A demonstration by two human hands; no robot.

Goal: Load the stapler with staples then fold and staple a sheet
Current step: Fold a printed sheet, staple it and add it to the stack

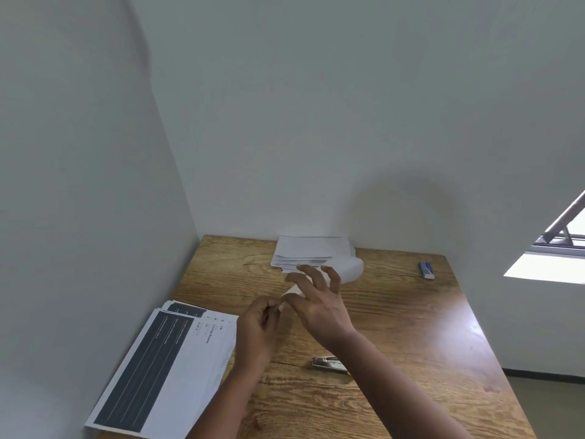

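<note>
A white sheet (348, 270) curls over itself above the wooden table (395, 327), its fold bulging to the right. My left hand (259, 324) pinches the sheet's near corner between thumb and fingers. My right hand (319, 299) lies over the sheet with fingers spread, thumb meeting the same corner. The metal stapler (329, 364) lies on the table just under my right forearm, partly hidden by it. A small blue staple box (426, 270) sits near the table's far right edge.
A pile of folded white sheets (311, 253) rests against the back wall. A stack of printed pages with dark bands (164, 365) lies at the front left, overhanging the table edge. Walls close off the left and back; floor shows at the right.
</note>
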